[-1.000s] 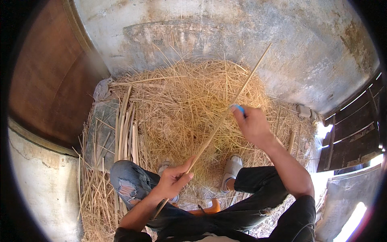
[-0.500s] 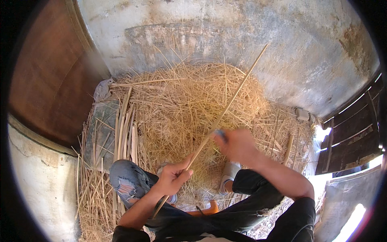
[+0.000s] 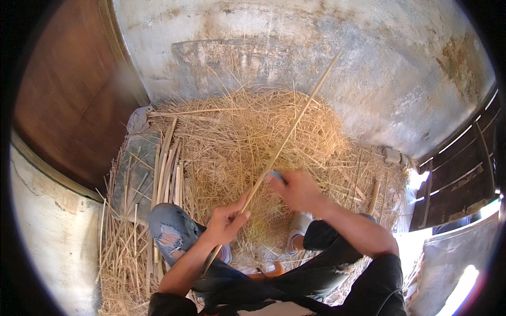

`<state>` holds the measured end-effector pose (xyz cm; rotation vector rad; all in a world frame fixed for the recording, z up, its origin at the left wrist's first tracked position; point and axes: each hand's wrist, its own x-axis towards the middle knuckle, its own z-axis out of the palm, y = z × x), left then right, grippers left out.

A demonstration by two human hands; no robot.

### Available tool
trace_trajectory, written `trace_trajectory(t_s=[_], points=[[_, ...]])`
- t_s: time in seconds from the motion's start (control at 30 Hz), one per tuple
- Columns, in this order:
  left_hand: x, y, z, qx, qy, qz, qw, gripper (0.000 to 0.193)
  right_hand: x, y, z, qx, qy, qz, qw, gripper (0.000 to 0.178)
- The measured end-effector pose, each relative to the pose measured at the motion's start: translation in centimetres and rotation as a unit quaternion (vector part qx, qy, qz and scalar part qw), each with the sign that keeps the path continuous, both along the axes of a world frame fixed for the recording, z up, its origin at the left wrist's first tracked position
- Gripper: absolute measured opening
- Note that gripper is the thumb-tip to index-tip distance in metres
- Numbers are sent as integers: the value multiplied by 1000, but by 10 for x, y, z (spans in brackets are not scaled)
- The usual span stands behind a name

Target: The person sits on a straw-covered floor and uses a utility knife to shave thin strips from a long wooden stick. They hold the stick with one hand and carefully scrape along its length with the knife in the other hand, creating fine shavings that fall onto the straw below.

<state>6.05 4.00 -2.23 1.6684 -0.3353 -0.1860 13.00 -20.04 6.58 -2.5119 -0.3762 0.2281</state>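
A long, thin bamboo strip (image 3: 296, 122) runs slantwise from my lap up toward the far wall. Near its lower part, my left hand (image 3: 225, 224) is closed round it, thumb on top. My right hand (image 3: 296, 188) is closed beside the strip, a little farther up. Out of its fingers shows a small tool with a blue end (image 3: 275, 176), close against the strip; its blade, if it has one, cannot be made out. The strip's lower end passes under my left hand toward my thigh.
A big heap of straw-like shavings (image 3: 258, 126) covers the floor before my feet. Several split bamboo pieces (image 3: 167, 163) lie at the left by a grey slab (image 3: 138, 174). An orange object (image 3: 275, 269) shows between my legs. A stained wall (image 3: 295, 47) closes the far side.
My right hand with the small tool has moved left and slightly down along the strip. The strip's far end has shifted left a little. My left hand still grips it.
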Motion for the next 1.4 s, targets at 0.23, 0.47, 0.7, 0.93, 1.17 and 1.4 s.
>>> trace_trajectory(t_s=[0.23,0.47,0.7,0.93,1.17,1.4], points=[[-14,5,4,-105,-42,33,993,54,2,-21,17,252,-86,-47,963,40],[-62,-21,18,-269,-5,43,962,52,-81,29,-7,357,-87,-43,929,39],[-103,-30,21,-225,-115,112,961,53,-130,79,-4,437,-131,-76,887,33],[-125,-21,40,-65,-295,206,931,53,-161,93,50,409,-171,-90,892,23],[-137,-17,67,24,-354,229,906,50,-173,78,64,319,-293,-91,897,17],[-139,-33,77,-1,-357,215,909,48,-180,65,63,378,-349,-51,856,12]])
